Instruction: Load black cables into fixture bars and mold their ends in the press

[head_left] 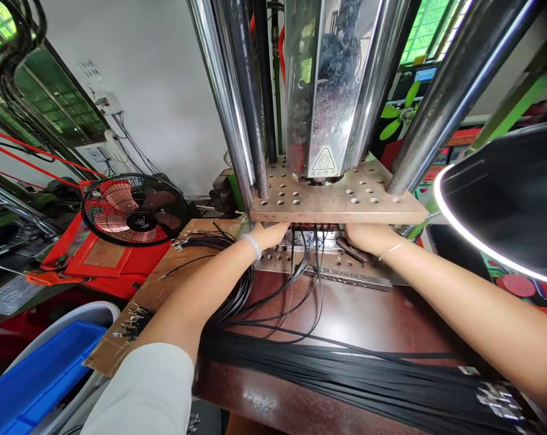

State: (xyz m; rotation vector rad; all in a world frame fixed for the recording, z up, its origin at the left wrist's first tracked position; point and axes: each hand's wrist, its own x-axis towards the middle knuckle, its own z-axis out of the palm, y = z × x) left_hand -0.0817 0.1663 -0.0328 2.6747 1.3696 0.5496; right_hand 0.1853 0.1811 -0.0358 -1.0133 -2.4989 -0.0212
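My left hand (pixel 272 234) reaches in under the drilled metal plate (pixel 336 208) of a press. My right hand (pixel 368 238) reaches under the same plate from the other side. The plate hides the fingers of both hands, so their grip does not show. Between the hands sits a metal mold (pixel 316 238), partly hidden. Several thin black cables (pixel 319 266) hang down from it toward the table. Close to my right hand, a dark curved strip (pixel 352 249) lies on the lower press bed. A slotted metal bar (pixel 350 279) runs along the bed's front.
A thick bundle of black cables (pixel 336 368) lies across the brown table (pixel 346 314). Coiled cables (pixel 237 296) rest on cardboard (pixel 173 272) at left. A black fan (pixel 135 211), a blue tray (pixel 42 374) and steel columns (pixel 228 90) surround the area. A ring-lit lamp (pixel 504 199) hangs at right.
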